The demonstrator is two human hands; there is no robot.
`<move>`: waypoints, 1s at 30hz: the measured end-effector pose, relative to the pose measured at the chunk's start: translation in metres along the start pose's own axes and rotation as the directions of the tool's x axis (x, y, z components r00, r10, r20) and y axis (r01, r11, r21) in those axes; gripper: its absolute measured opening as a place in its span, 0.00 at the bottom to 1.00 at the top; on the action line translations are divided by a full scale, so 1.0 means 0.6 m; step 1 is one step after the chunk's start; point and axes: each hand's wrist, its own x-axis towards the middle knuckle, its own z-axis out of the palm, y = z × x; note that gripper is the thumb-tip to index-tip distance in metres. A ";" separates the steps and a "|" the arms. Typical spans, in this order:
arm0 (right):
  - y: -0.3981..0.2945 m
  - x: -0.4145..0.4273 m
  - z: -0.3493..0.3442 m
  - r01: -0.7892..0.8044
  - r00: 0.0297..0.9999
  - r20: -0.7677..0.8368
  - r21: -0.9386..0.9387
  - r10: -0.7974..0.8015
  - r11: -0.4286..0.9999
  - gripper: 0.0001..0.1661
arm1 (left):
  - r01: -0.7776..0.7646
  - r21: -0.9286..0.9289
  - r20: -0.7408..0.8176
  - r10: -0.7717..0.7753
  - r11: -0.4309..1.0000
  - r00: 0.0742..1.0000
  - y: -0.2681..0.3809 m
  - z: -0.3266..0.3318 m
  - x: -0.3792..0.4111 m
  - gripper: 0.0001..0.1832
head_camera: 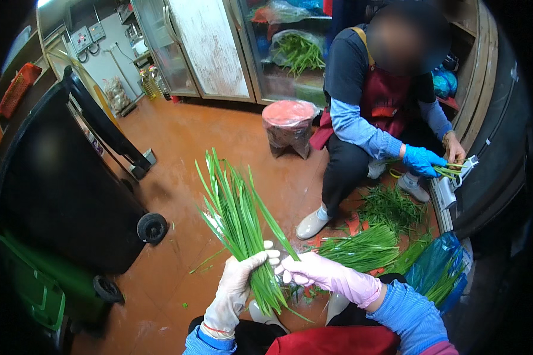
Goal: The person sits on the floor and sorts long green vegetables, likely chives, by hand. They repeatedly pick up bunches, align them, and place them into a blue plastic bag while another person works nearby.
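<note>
My left hand, in a whitish glove, is closed around a bunch of long green garlic chives held up before me. In a pink glove, my right hand pinches a few blades that lean away from the bunch at its right side. Cut or loose chive ends hang below my left fist. On the floor beyond my right hand lies a flat pile of chives. Behind it sits a looser heap of greens. A blue plastic bag with more chives is at the right.
A co-worker sits opposite, holding stems in a blue-gloved hand. A stool covered in plastic stands behind. Black and green wheeled bins are at the left. Glass-door refrigerators line the back.
</note>
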 end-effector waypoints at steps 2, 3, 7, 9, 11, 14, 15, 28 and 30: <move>-0.005 -0.001 -0.002 -0.020 1.000 0.020 0.034 0.019 0.999 0.17 | 0.008 0.000 -0.004 -0.008 1.000 1.000 -0.002 -0.004 0.004 0.17; -0.008 -0.003 0.000 -0.040 0.999 0.040 0.057 0.038 0.998 0.17 | -0.002 0.010 0.008 0.002 1.000 1.000 -0.005 -0.011 0.007 0.18; -0.028 -0.012 0.023 -0.043 0.998 -0.042 -0.020 0.042 0.999 0.18 | 0.005 -0.106 0.004 -0.005 0.994 1.000 -0.007 -0.022 0.006 0.19; -0.029 -0.015 0.027 -0.035 0.996 -0.083 -0.050 0.030 0.998 0.18 | 0.008 -0.144 0.023 -0.005 0.990 1.000 -0.010 -0.027 0.014 0.20; -0.027 -0.021 0.025 -0.017 0.995 -0.098 -0.033 0.013 0.999 0.18 | 0.018 -0.190 0.022 -0.014 0.982 1.000 -0.016 -0.027 0.018 0.21; -0.034 -0.025 0.029 0.050 0.987 -0.148 -0.112 -0.066 0.992 0.20 | 0.035 -0.246 0.053 -0.023 0.969 0.998 -0.018 -0.033 0.019 0.22; -0.034 -0.024 0.030 0.073 0.981 -0.171 -0.129 -0.095 0.989 0.20 | 0.038 -0.256 0.071 -0.020 0.966 0.997 -0.019 -0.036 0.019 0.22; -0.038 -0.027 0.041 0.151 0.943 -0.260 -0.214 -0.206 0.965 0.13 | 0.063 -0.307 0.172 -0.010 0.950 0.985 -0.028 -0.034 0.017 0.25; -0.049 -0.030 0.044 0.142 0.942 -0.279 -0.172 -0.187 0.975 0.13 | 0.062 -0.312 0.179 -0.005 0.948 0.984 -0.031 -0.036 0.024 0.25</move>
